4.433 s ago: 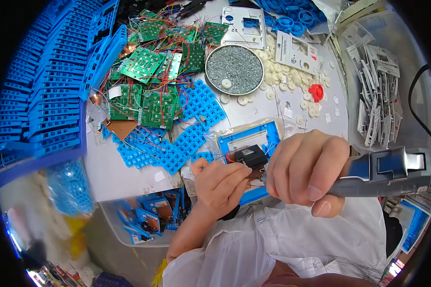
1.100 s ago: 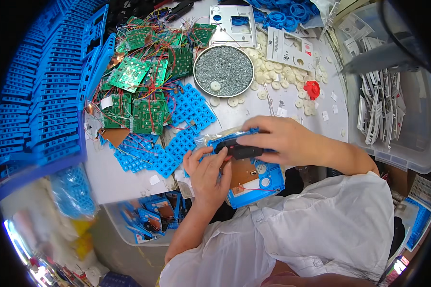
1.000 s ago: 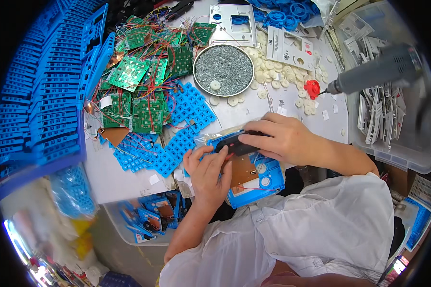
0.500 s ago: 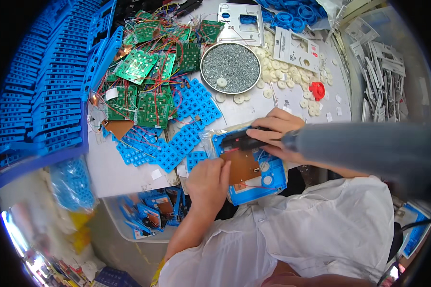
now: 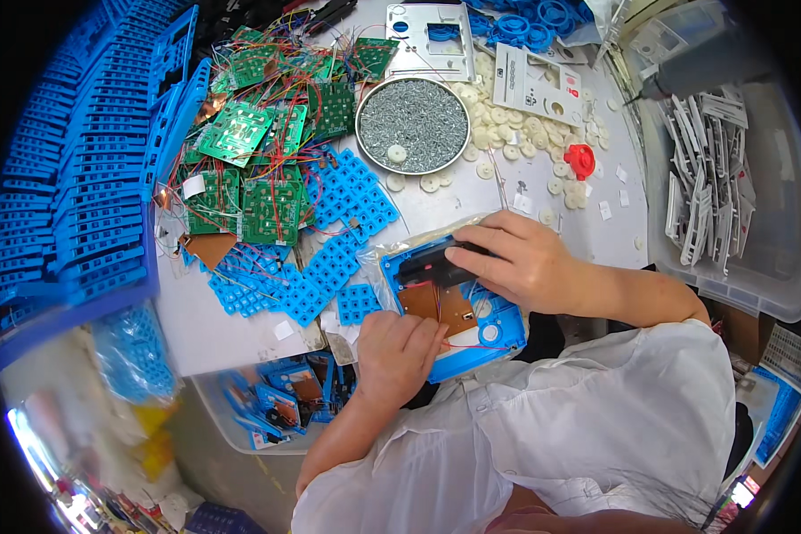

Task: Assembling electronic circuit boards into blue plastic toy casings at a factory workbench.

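A blue plastic case (image 5: 498,336) lies open at the table's near edge, with a brown circuit board (image 5: 438,301) and a black block (image 5: 429,265) inside it. My right hand (image 5: 512,258) rests on the case's far end, its fingers pressing on the black block. My left hand (image 5: 399,349) lies curled on the case's near left corner, its fingertips at the brown board and thin red wires. A grey power screwdriver (image 5: 699,69) hangs apart from both hands at the upper right.
A round metal dish of screws (image 5: 412,125) stands behind the case. Green circuit boards with wires (image 5: 256,160) and blue keypad pieces (image 5: 329,240) lie to the left. Blue frames (image 5: 80,196) are stacked far left. White discs (image 5: 516,142) and a clear bin of white parts (image 5: 730,196) lie right.
My right hand let go of the grey screwdriver, which swung up to the upper right, and came down on the black block. My left hand stayed at the case's near corner.
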Action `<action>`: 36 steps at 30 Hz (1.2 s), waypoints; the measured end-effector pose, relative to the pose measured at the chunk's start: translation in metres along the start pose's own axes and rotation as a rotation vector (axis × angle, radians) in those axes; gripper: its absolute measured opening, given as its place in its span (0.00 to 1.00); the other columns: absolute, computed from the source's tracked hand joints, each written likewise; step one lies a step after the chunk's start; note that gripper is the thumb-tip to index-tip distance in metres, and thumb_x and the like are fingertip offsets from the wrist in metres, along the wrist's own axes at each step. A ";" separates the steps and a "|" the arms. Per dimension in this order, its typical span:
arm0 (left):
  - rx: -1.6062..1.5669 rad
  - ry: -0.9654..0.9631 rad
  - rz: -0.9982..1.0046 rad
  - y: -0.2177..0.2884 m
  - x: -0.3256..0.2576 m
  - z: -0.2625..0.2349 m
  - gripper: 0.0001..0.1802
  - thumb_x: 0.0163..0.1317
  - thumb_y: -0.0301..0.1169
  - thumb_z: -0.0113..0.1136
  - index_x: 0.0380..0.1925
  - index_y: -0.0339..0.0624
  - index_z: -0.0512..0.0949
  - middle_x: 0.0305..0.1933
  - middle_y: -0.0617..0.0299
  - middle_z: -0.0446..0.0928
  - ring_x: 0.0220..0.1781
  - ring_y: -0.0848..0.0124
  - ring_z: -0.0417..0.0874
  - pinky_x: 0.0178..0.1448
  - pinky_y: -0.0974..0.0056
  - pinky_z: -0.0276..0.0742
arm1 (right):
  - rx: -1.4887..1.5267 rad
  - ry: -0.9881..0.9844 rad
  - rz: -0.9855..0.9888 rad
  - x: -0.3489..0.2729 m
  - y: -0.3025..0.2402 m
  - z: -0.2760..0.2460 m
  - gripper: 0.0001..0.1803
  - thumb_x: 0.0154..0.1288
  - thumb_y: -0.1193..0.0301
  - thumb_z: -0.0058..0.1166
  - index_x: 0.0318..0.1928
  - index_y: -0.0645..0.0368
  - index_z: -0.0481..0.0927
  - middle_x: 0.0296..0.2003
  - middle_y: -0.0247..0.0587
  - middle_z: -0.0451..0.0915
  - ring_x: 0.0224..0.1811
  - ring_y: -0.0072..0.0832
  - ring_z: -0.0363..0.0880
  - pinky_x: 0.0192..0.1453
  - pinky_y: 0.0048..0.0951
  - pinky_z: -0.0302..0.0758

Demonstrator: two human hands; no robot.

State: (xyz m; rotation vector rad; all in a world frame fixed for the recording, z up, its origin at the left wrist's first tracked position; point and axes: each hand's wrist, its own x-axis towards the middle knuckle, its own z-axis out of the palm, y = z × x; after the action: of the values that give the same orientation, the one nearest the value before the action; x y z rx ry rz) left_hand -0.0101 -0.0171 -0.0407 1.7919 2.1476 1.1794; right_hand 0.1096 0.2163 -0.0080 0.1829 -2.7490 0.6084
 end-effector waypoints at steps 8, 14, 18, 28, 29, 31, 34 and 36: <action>-0.041 0.034 0.091 -0.006 -0.003 0.002 0.15 0.48 0.23 0.79 0.33 0.45 0.82 0.29 0.64 0.79 0.29 0.62 0.77 0.38 0.56 0.67 | -0.049 -0.007 0.004 0.010 0.000 -0.007 0.27 0.43 0.74 0.74 0.50 0.58 0.87 0.49 0.40 0.84 0.47 0.38 0.80 0.51 0.35 0.83; -0.064 0.036 0.160 -0.003 -0.009 0.004 0.15 0.50 0.24 0.79 0.36 0.45 0.83 0.30 0.65 0.80 0.29 0.65 0.78 0.39 0.58 0.70 | -0.059 0.033 -0.005 0.003 -0.001 -0.001 0.26 0.44 0.74 0.69 0.50 0.58 0.87 0.50 0.41 0.85 0.47 0.38 0.80 0.49 0.35 0.82; -0.071 0.022 0.171 -0.004 -0.008 0.005 0.15 0.50 0.25 0.79 0.37 0.44 0.83 0.31 0.65 0.80 0.29 0.66 0.78 0.39 0.57 0.71 | 0.023 0.022 0.020 0.003 0.001 0.001 0.26 0.44 0.74 0.69 0.49 0.58 0.87 0.51 0.42 0.85 0.46 0.39 0.80 0.50 0.37 0.80; -0.079 0.015 0.148 -0.003 -0.006 0.005 0.15 0.50 0.25 0.78 0.37 0.45 0.83 0.31 0.65 0.79 0.29 0.64 0.78 0.39 0.57 0.70 | -0.006 -0.059 0.066 0.002 0.010 -0.001 0.32 0.45 0.72 0.75 0.57 0.52 0.86 0.62 0.39 0.82 0.60 0.49 0.76 0.62 0.49 0.75; -0.081 -0.020 0.128 -0.001 -0.005 0.004 0.15 0.50 0.25 0.78 0.37 0.45 0.83 0.31 0.65 0.80 0.30 0.63 0.79 0.40 0.57 0.71 | 0.001 -0.078 0.076 0.002 0.010 -0.002 0.33 0.47 0.72 0.75 0.58 0.52 0.85 0.65 0.39 0.79 0.63 0.50 0.74 0.64 0.49 0.74; -0.083 -0.091 0.089 0.002 -0.001 -0.004 0.15 0.51 0.25 0.78 0.37 0.45 0.84 0.32 0.64 0.80 0.30 0.62 0.79 0.41 0.57 0.71 | 0.015 -0.117 0.094 -0.003 0.011 0.002 0.34 0.50 0.71 0.75 0.61 0.51 0.83 0.71 0.38 0.75 0.68 0.53 0.69 0.66 0.51 0.72; -0.278 -0.282 0.034 -0.001 0.030 -0.031 0.13 0.53 0.26 0.76 0.39 0.44 0.84 0.31 0.63 0.81 0.29 0.64 0.80 0.37 0.60 0.72 | 0.110 -0.153 0.193 -0.011 0.011 -0.006 0.37 0.52 0.64 0.77 0.65 0.50 0.80 0.75 0.45 0.68 0.71 0.54 0.66 0.69 0.51 0.70; -0.308 -0.143 -0.156 -0.006 0.041 -0.049 0.11 0.55 0.29 0.76 0.36 0.45 0.84 0.30 0.63 0.80 0.29 0.63 0.79 0.35 0.59 0.72 | 0.185 -0.218 0.341 -0.009 -0.014 -0.031 0.37 0.53 0.62 0.77 0.65 0.55 0.79 0.71 0.49 0.72 0.69 0.53 0.69 0.70 0.52 0.70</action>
State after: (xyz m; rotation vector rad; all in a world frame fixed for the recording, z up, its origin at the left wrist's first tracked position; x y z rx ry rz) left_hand -0.0534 -0.0052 0.0049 1.5021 1.8689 1.2243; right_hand 0.1297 0.2175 0.0213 -0.1962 -2.9558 0.9861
